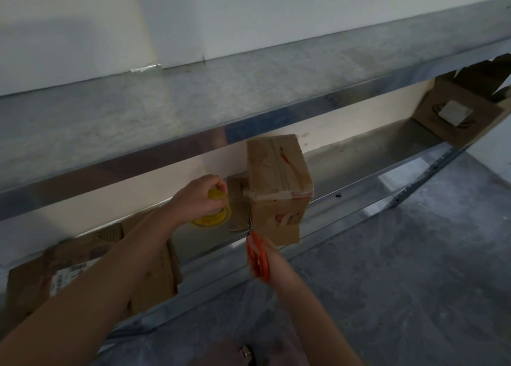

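Cutting step, I reckon: my L hand [199, 197] fingers wrap tape roll [213, 217] at 9 o'clock of box [279, 188] on lower shelf [359, 177]; R hand [278, 264] fingers grip scissors [257, 258] at 6. Next I'd keep strip taut, snip clean

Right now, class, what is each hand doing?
Left hand: grips the yellow tape roll.
Right hand: grips the orange scissors.

A long metal shelf [193, 94] runs along a white wall [276, 12]. Under it is a lower shelf [373, 158]. On the left of the lower shelf lies some flat cardboard [154, 277] with a white label [66, 277]. At the far right stands a brown box [431, 128] with a white sticker [455, 112]. The floor [414, 255] is grey.
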The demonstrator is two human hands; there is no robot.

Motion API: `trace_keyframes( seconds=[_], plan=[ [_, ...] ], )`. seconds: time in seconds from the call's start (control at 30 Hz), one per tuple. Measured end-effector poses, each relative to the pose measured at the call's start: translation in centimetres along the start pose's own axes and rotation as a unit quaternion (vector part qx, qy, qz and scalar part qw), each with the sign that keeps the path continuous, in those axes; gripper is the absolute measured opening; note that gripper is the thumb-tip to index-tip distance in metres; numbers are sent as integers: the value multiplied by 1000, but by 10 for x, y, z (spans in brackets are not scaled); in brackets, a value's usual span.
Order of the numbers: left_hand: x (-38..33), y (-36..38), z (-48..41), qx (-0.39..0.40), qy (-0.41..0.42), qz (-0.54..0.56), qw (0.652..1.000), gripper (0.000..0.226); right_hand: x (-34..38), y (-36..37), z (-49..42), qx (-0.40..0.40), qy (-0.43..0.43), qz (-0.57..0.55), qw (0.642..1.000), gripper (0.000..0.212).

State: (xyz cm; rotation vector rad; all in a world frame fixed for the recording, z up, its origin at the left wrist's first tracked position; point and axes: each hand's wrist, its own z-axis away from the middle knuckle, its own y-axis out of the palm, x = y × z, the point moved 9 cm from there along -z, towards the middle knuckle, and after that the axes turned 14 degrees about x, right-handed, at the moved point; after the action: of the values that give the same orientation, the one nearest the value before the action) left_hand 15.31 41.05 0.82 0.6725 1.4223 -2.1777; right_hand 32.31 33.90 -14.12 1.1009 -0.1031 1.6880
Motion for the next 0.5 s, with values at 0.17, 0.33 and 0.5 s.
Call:
trace_keyframes(
  seconds=[0.17, 0.33, 0.5],
  plan=[
    [-2, 1, 2, 0, 3, 1, 1000, 19, 5, -6, 2, -3, -25, -3, 1000, 35],
    [-2, 3, 3, 6, -1, 2, 1000, 19, 12, -12, 7, -30, -37, 28, 998, 40],
    [-6, 1, 3, -3, 12, 16, 1000, 18, 12, -13, 15, -59, -20, 89, 994, 25]
  ],
)
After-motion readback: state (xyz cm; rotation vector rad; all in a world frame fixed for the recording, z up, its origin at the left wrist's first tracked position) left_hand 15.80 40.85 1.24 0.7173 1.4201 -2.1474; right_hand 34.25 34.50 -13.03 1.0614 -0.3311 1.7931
